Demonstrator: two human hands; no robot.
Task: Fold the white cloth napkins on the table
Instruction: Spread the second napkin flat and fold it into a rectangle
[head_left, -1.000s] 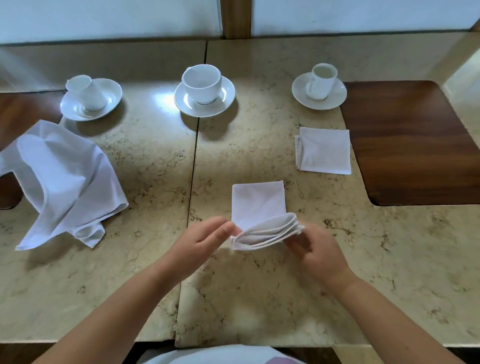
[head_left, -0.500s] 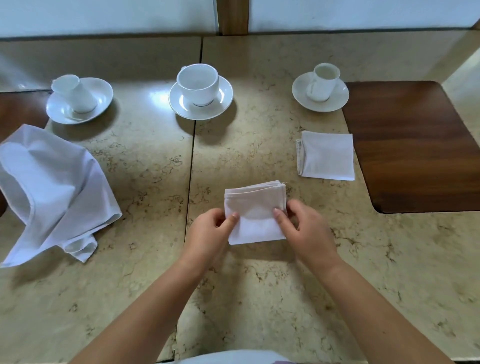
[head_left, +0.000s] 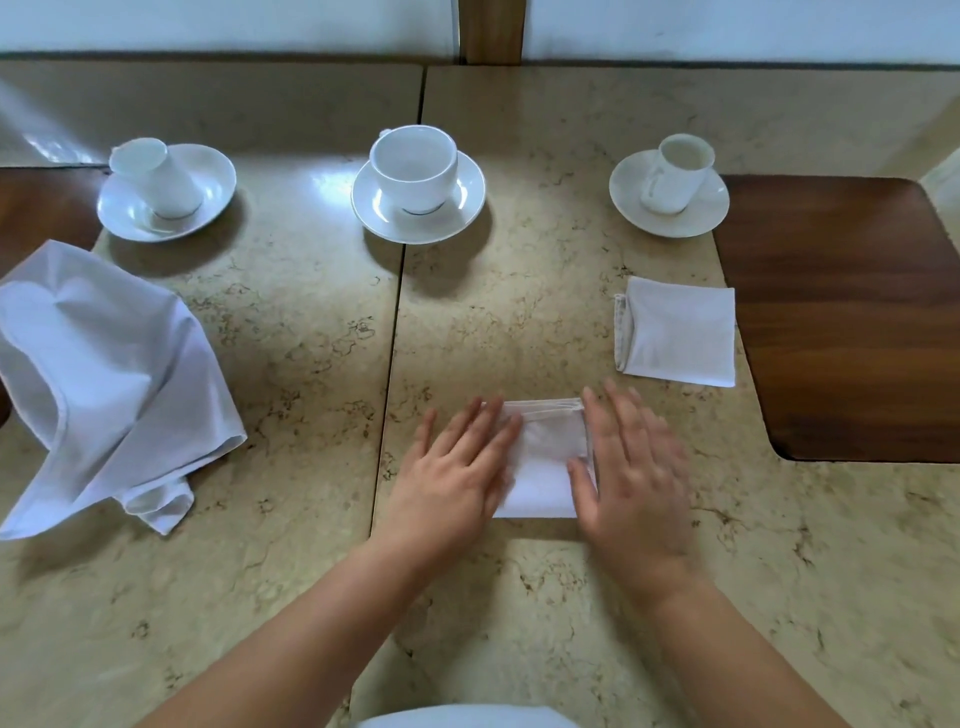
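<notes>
Both hands flat on the folded napkin (head_left: 545, 457) in the middle of the worktop (head_left: 291, 338), near the person's edge. Left hand (head_left: 460, 470) covers its left side, fingers straight and spread; right hand (head_left: 631, 467) covers the right side, fingers also straight, a bit motion-blurred. Neither pinches the cloth, palms just lie over it, likely pressing the fold flat so the layers stay stacked. Stacked edges show along the far side of the napkin between the two hands.

A finished square napkin (head_left: 675, 332) sits well apart to the far right, just beside the wooden inlay (head_left: 841, 312), below the right cup and saucer (head_left: 670, 187). Looks like one napkin is meant per place setting.

Unfolded napkin (head_left: 104, 374) lies crumpled at the left, below the tipped cup on the left saucer (head_left: 166, 189). Probably next in line. Centre cup and saucer (head_left: 418, 182) has no napkin before it yet; the one under the hands may go there.

Judged progress: one done, one being flattened, one untouched.
</notes>
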